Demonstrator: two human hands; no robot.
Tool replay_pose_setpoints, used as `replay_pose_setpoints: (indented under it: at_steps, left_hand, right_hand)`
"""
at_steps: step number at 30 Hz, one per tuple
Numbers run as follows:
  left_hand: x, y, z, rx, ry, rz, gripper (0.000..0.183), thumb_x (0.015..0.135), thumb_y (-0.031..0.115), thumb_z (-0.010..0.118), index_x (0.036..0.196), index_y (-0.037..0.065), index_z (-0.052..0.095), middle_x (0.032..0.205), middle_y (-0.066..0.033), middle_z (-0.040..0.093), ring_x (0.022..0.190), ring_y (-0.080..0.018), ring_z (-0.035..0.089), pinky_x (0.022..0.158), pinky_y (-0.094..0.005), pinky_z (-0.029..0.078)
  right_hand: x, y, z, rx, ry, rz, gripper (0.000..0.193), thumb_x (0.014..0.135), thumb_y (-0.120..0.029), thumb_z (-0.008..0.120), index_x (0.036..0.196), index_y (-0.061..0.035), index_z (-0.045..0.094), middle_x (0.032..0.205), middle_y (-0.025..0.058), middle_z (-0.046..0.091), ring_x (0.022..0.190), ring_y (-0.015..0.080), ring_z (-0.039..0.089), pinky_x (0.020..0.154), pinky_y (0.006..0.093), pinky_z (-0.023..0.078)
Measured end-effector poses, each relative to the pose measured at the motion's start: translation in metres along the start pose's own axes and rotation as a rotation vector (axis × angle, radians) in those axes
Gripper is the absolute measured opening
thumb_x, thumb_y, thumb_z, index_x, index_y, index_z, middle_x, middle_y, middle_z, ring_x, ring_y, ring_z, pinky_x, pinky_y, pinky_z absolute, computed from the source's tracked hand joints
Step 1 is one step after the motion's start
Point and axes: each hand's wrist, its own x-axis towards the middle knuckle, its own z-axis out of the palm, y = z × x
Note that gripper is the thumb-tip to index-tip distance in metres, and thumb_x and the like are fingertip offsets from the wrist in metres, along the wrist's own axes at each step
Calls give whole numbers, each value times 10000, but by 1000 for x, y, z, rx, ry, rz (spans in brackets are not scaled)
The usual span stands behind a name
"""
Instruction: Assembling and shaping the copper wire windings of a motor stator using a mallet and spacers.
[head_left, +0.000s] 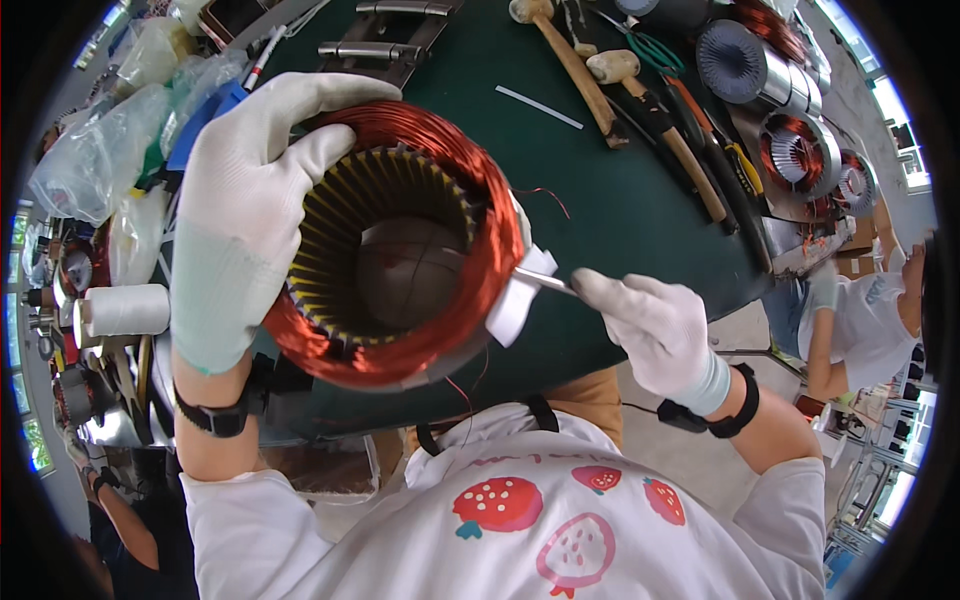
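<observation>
A motor stator [497, 230] with a thick ring of red copper windings stands on the green table, its slotted bore facing up. My gloved left hand [245, 190] is closed over the stator's left rim, with fingers over the top and the thumb at the inner edge. In my gloved right hand [655, 330] is a thin metal rod-like tool [545, 281], pinched between the fingers. The tool runs into the right side of the windings, where its tip is hard to make out. Beside it, a white paper strip [512, 312] sticks out from the coil.
Mallets [660, 120], green-handled scissors [655, 52] and pliers lie at the right. More stators [795, 152] stand beyond them. Plastic bags [100, 150] and a white thread spool [125, 310] crowd the left. A metal frame [370, 50] lies behind. Other people work at both sides.
</observation>
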Motion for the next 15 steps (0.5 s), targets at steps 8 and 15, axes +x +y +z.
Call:
replay_pose_setpoints:
  at_steps: [8, 15]
  left_hand:
    - [-9, 3, -4, 166, 53, 3, 372, 984, 268, 625, 1226, -10, 677, 1110, -87, 721, 1002, -169, 666, 933, -300, 504]
    - [-3, 4, -3, 95, 97, -33, 256, 972, 73, 626, 1195, -44, 672, 1030, -106, 731, 926, -118, 661, 867, -265, 521]
  right_hand:
    - [9, -45, -25, 85, -75, 216, 487, 911, 73, 534, 1352, -100, 648, 866, 138, 686, 720, 236, 639, 744, 307, 554]
    - [6, 4, -9, 72, 15, -53, 590, 823, 118, 534, 1352, -116, 653, 925, 146, 700, 744, 268, 648, 759, 324, 550]
